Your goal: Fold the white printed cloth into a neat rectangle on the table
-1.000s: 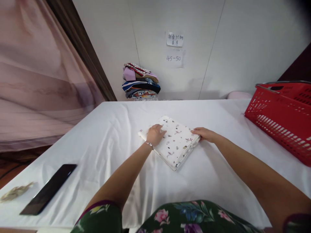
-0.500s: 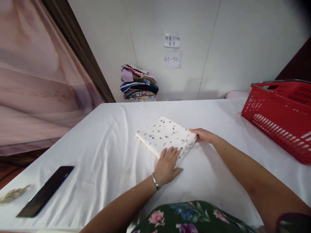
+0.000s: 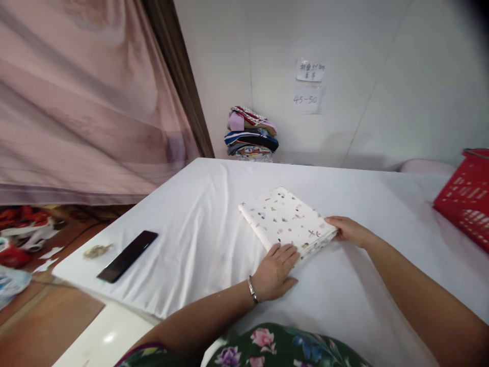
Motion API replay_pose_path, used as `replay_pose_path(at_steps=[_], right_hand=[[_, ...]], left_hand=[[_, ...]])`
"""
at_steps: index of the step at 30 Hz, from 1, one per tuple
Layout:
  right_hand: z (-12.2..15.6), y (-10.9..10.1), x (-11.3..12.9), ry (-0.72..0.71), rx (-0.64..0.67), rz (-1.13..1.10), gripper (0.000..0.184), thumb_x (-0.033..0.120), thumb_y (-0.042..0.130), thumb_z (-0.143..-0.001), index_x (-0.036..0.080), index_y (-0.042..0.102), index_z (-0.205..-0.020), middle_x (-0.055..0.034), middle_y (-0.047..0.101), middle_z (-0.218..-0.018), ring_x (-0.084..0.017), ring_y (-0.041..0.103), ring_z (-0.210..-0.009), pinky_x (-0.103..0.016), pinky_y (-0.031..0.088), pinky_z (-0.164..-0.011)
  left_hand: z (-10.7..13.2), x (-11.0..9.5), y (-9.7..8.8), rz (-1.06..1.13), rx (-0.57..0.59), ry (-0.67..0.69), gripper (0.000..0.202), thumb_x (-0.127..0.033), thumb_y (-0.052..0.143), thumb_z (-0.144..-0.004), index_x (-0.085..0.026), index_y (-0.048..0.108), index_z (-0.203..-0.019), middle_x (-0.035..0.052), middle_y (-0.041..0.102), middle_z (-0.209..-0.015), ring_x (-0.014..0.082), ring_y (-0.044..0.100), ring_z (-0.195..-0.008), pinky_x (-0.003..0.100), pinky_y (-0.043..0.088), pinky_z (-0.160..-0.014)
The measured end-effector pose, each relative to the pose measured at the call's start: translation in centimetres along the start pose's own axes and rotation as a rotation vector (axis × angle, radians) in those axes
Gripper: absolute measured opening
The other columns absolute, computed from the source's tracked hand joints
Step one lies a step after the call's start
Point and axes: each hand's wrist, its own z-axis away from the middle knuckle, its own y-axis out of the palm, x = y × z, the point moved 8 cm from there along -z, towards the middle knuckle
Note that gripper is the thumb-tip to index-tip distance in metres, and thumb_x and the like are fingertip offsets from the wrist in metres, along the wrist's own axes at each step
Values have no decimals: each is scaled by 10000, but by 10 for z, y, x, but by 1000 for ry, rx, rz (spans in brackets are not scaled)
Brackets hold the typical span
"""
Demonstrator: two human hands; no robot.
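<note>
A folded white cloth [image 3: 284,216] with small printed plants and shapes lies flat on the white-covered table [image 3: 191,219]. My left hand [image 3: 275,270] rests at its near edge, fingers stretched out over the fabric and thumb apart on the table. At the right corner, my right hand [image 3: 349,229] has that corner pinched between thumb and fingers. The undersides of the right fingers are partly hidden by the cloth.
A black phone [image 3: 128,256] and a small tan bundle [image 3: 98,251] lie at the table's left. A pile of folded fabrics [image 3: 252,135] stands by the wall. The red basket [image 3: 468,196] is at the right; a pink curtain [image 3: 87,102] hangs at left.
The view has swung left, so everything appears further right and more floor shows at left. Both hands keep their places on the cloth, which looks unchanged.
</note>
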Motion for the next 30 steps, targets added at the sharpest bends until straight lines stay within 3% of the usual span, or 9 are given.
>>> replay_pose_path(at_steps=[5, 12, 16, 19, 21, 23, 26, 28, 30], right_hand=[[7, 3, 1, 18, 24, -16, 345, 391, 658, -748, 196, 620, -1031, -61, 685, -948, -173, 635, -808, -250, 552, -654], [8, -1, -8, -10, -37, -119, 409, 277, 679, -716, 199, 585, -1106, -61, 696, -946, -183, 650, -772, -248, 553, -606], [19, -8, -15, 10, -66, -26, 483, 324, 694, -700, 201, 556, -1146, -79, 676, -1026, -209, 646, -814, -262, 556, -593], [26, -17, -20, 55, -107, 79, 539, 375, 702, -689, 200, 537, -1171, -92, 647, -1106, -238, 632, -906, -286, 568, -645], [28, -19, -19, 63, -102, 121, 594, 400, 702, -683, 202, 512, -1210, -97, 642, -1120, -247, 627, -933, -295, 570, -667], [28, -18, -16, 60, -95, 154, 644, 415, 699, -679, 209, 483, -1250, -94, 650, -1106, -248, 631, -928, -298, 569, -668], [25, -14, -10, 54, -94, 215, 681, 462, 676, -690, 231, 448, -1288, -83, 673, -1049, -240, 641, -883, -282, 555, -605], [24, -9, -8, 53, -87, 250, 698, 495, 661, -696, 239, 429, -1303, -81, 680, -1026, -237, 641, -865, -267, 537, -564], [23, -7, -5, 41, -82, 265, 700, 498, 655, -700, 231, 426, -1305, -87, 670, -1054, -237, 636, -879, -256, 524, -558]], left_hand=[[14, 8, -9, -5, -9, -25, 643, -310, 538, -769, -180, 313, -1357, 95, 423, -1379, 233, 298, -1314, 474, 114, -1104], [20, 24, -12, -13, -58, -78, 552, -189, 470, -759, -175, 393, -1306, 101, 472, -1337, 238, 319, -1301, 502, 63, -1093], [21, 21, -15, 79, -83, -55, 510, -154, 457, -771, -199, 439, -1279, 94, 502, -1308, 240, 354, -1279, 503, 88, -1087], [21, 28, -26, 244, -162, -84, 502, -95, 476, -725, -229, 518, -1207, 80, 528, -1276, 238, 396, -1248, 468, 191, -1078], [22, 50, -38, 369, -305, -237, 462, -88, 492, -717, -233, 559, -1151, 82, 513, -1286, 239, 404, -1238, 431, 269, -1056], [27, 83, -44, 508, -462, -529, 439, -112, 533, -718, -220, 552, -1142, 100, 498, -1288, 243, 426, -1211, 403, 333, -1018], [40, 117, -31, 858, -542, -994, 453, -181, 582, -725, -184, 486, -1167, 130, 525, -1228, 236, 524, -1076, 363, 452, -870], [38, 118, -19, 1137, -526, -1112, 429, -223, 586, -739, -160, 460, -1144, 140, 536, -1197, 218, 568, -972, 322, 496, -737], [32, 111, -14, 1330, -498, -1123, 393, -256, 603, -738, -149, 469, -1091, 133, 563, -1137, 190, 591, -864, 293, 498, -651]])
